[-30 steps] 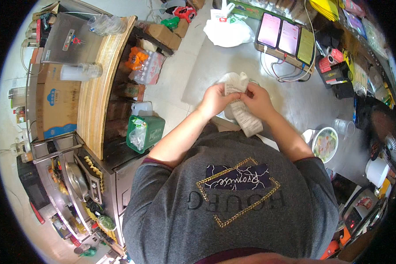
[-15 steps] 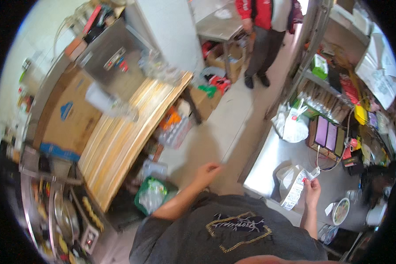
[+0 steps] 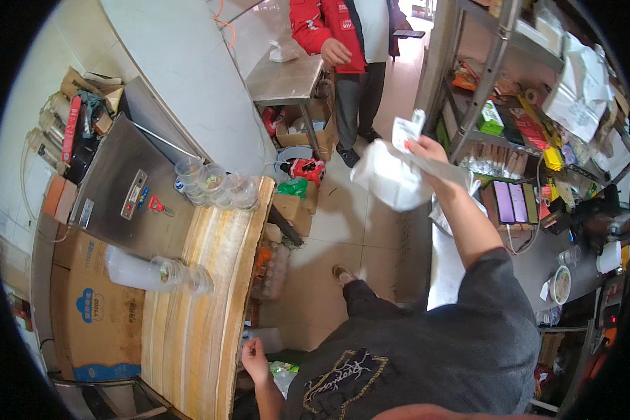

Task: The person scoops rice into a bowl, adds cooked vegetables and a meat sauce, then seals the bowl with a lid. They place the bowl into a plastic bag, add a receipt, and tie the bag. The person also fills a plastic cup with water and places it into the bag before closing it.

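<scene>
Beyond the white bag (image 3: 390, 180) gripped by right fingers (image 3: 417, 145) stands a person (image 3: 350, 59); left fingers (image 3: 250, 351) curl beside the counter (image 3: 189, 336).

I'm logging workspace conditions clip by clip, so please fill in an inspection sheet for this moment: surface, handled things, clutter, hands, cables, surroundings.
Surface: metal counter at right bears three phones on a stand and a bowl; wooden counter at left bears clear plastic cups.
Handled things: white plastic bag, contents hidden.
Clutter: cardboard box and green plastic bag beyond the wooden counter.
Hands: right hand grips the white plastic bag's top; left hand is by the wooden counter's edge, fingers curled, no held thing visible.
Cables: white cable at the phones.
Surroundings: person in a red jacket standing ahead; stocked metal shelving at right.
</scene>
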Available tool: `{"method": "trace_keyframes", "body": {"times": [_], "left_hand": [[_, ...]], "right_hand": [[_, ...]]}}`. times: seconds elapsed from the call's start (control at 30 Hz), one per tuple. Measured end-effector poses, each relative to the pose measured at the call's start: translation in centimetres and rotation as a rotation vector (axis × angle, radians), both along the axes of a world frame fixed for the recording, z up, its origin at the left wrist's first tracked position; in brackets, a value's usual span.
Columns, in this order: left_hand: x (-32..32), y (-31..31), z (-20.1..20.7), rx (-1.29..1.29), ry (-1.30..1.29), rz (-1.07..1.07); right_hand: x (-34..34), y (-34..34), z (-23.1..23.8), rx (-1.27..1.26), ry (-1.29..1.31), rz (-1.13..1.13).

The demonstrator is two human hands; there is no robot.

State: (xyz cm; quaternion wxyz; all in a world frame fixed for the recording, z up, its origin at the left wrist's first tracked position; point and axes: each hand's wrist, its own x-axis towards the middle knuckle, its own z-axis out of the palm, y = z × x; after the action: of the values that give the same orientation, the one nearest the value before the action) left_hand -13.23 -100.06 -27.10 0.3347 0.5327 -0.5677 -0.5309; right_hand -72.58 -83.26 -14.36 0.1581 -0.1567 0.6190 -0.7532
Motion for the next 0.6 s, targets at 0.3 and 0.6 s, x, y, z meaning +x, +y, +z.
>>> {"method": "trace_keyframes", "body": {"times": [0.3, 0.6], "left_hand": [[-4.7, -6.2, 2.9, 0.052, -0.023, 0.375], [-8.5, -11.6, 4.0, 0.138, -0.232, 0.443]], "right_hand": [[-16.8, -19.5, -4.8, -0.073, 0.057, -0.048], [-26.7, -23.6, -1.8, 0.516, 0.691, -0.211]]}}
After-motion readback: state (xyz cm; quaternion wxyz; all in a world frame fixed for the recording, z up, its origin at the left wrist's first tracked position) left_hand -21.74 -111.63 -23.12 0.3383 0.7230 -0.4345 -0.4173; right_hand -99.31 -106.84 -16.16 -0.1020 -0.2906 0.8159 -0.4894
